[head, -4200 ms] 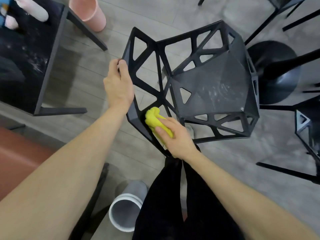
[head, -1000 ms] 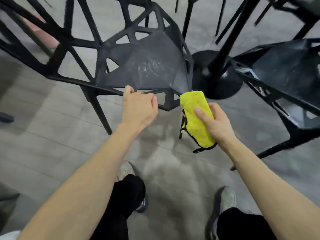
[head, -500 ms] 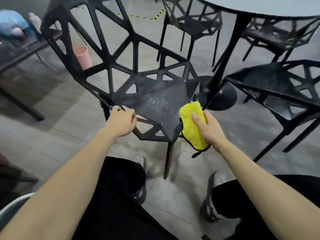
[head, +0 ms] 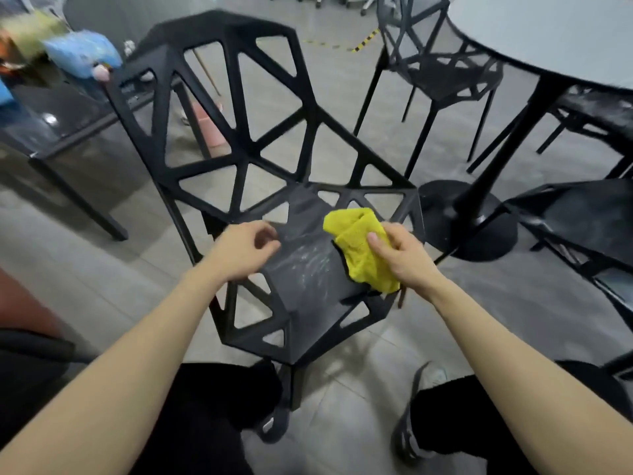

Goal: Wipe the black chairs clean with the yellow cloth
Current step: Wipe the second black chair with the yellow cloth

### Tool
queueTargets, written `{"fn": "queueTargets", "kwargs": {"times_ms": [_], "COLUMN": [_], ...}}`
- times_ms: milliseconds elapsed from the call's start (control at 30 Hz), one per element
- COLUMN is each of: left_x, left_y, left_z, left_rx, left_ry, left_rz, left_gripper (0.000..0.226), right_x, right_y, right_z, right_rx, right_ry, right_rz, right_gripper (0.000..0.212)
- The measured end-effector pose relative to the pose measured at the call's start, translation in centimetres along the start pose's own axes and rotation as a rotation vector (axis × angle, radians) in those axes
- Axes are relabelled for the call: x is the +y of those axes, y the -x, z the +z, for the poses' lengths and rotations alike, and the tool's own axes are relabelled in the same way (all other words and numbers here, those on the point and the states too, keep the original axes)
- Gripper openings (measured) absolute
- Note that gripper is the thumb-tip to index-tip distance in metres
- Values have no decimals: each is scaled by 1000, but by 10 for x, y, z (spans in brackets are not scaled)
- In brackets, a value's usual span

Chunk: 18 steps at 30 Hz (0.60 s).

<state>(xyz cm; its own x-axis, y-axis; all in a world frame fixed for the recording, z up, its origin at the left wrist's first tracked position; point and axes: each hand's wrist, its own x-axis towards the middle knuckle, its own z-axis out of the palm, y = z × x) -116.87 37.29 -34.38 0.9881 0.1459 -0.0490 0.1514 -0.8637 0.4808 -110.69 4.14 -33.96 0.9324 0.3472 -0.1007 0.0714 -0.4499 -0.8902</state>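
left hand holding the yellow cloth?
No, the folded yellow microfibre cloth is gripped by the right hand over the black lattice plastic chair's seat; the left hand holds nothing.

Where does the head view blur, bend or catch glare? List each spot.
Head view: motion blur smears the blue bags and clutter top left; wide-angle bending curves the round table edge and splays the forearms; a small glare spot sits on the dark glossy table at left; the black chair seat, yellow cloth and both hands stay fairly sharp; soft, even lighting, faint floor shadows.
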Motion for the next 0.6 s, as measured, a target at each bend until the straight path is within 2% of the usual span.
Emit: {"fn": "queueTargets", "kwargs": {"times_ms": [100,133,167,200,267,300,400,500,533,600], "left_x": [56,72,85,96,118,124,137,149,150,151], "left_y": [-7,-6,-6,-5,0,3,7,2,-2,-14], "left_z": [-16,-19,-20,-20,-17,-12,-1,-5,-7,-11], "left_rx": [-167,-221,-266,-298,-265,-231,-171,-177,-180,-190], "left_ry": [441,564,665,733,762,756,679,673,649,584], "left_rz": [-1,-7,0,16,65,81,108,131,149,177], "left_gripper": [80,87,78,58,21,13,10,9,8,7], "right_x": [-25,-31,-35,-36,-32,-30,-25,-25,-26,-25], "right_y": [-3,-2,-1,1,4,8,26,45,48,45], "right_z": [-10,-14,-18,-21,-25,-25,-20,-12,-10,-10], "right_rx": [-142,-182,-213,-237,-254,-246,-152,-103,-98,-87], "right_ry": [-63,-90,-122,-166,-257,-283,-281,-172,-100,40], "right_rz": [-10,-16,-22,-22,-10,2,64,100,94,104], "right_gripper": [10,10,15,22,26,25,35,71,74,65]}}
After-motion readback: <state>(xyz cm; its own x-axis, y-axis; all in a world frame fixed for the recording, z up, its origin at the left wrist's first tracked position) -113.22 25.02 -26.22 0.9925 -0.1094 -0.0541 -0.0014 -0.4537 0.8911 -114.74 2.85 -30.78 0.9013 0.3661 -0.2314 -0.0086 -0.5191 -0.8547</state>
